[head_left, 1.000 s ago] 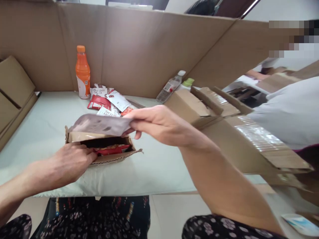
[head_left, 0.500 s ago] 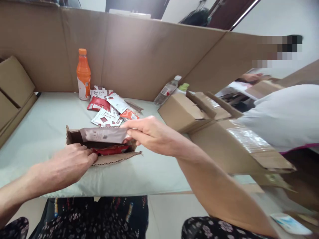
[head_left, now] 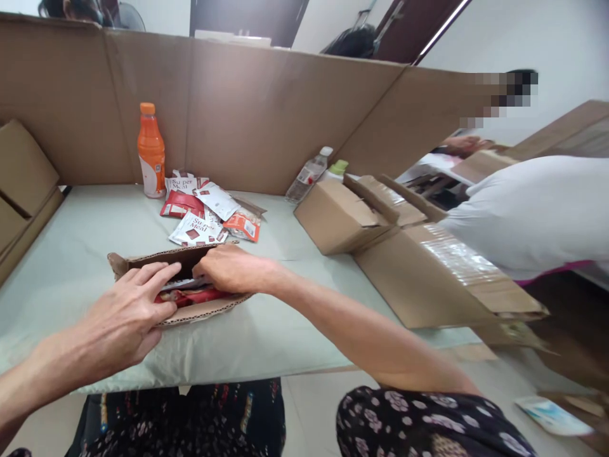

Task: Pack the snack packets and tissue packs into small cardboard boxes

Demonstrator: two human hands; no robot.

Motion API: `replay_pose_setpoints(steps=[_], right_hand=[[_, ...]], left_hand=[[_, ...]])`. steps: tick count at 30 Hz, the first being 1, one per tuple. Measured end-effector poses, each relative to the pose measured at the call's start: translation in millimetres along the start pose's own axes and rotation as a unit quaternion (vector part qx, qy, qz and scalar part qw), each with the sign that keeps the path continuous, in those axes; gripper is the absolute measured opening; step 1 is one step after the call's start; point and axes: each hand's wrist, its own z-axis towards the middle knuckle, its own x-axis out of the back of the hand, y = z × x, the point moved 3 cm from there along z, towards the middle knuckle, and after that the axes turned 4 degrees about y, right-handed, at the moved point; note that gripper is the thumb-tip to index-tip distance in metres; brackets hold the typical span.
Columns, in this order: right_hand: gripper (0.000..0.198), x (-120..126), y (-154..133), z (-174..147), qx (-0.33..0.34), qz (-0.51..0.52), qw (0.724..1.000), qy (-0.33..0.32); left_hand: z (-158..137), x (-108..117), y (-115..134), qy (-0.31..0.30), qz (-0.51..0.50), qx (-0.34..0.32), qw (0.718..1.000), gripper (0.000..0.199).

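A small open cardboard box (head_left: 204, 313) stands on the table in front of me, with a red packet (head_left: 200, 296) inside along its near wall. Behind the red packet, a pale packet (head_left: 183, 284) lies low in the box, partly covered by my hands. My right hand (head_left: 228, 268) reaches in over the right end, its curled fingers on the pale packet; the fingertips are hidden. Across the left end lies my left hand (head_left: 137, 295), fingers apart, thumb by the red packet. Past the box is a pile of white "Super Meal" packets (head_left: 197, 230), with red and orange ones among them.
An orange drink bottle (head_left: 151, 155) stands by the cardboard partition (head_left: 247, 114). A clear bottle (head_left: 308, 176) leans near a green-capped container (head_left: 337, 168). Larger cardboard boxes (head_left: 404, 273) flank the right side, another box (head_left: 23, 171) the left. A person in a white top (head_left: 533, 216) is at right.
My right hand has lowered the pale packet from the box's rim down into it. My left hand has lifted slightly and spread its fingers. The view has shifted a little.
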Motion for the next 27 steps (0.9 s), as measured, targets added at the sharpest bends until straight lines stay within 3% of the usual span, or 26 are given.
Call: replay_pose_setpoints(steps=[5,7,9,11,12,13,15,18,20,23,27], right_hand=[[0.027,0,11,-6,0.041,0.055,0.997,0.017],[0.027,8,20,-18,0.077,0.138,0.98,0.118],[0.028,18,44,-27,0.071,0.231,0.929,0.281],[0.034,23,80,-21,-0.006,0.263,0.876,0.403],[0.036,21,100,-10,-0.064,0.241,0.873,0.419],[0.037,16,119,5,-0.125,0.202,0.882,0.407],[0.046,0,153,45,-0.222,0.1,0.919,0.31],[0.062,-30,187,99,-0.281,0.064,0.93,0.228],[0.054,-47,200,120,-0.296,0.066,0.929,0.212],[0.041,-62,213,127,-0.312,0.057,0.927,0.201],[0.041,-66,228,104,-0.342,0.04,0.918,0.195]], left_hand=[[7,-3,-15,-0.087,-0.096,0.01,0.992,0.032],[10,-6,-19,-0.098,-0.143,0.006,0.985,0.04],[12,-7,-22,-0.093,-0.159,0.002,0.983,0.044],[10,-10,-22,-0.102,-0.158,0.004,0.982,0.041],[9,-11,-22,-0.107,-0.155,0.008,0.982,0.039],[7,-13,-22,-0.109,-0.151,0.014,0.982,0.038],[2,-15,-22,-0.1,-0.145,0.022,0.984,0.042],[-4,-17,-21,-0.076,-0.14,0.026,0.987,0.051],[-6,-17,-21,-0.072,-0.133,0.033,0.988,0.053],[-6,-17,-21,-0.075,-0.134,0.037,0.987,0.054],[0,-15,-21,-0.081,-0.158,0.028,0.984,0.047]])
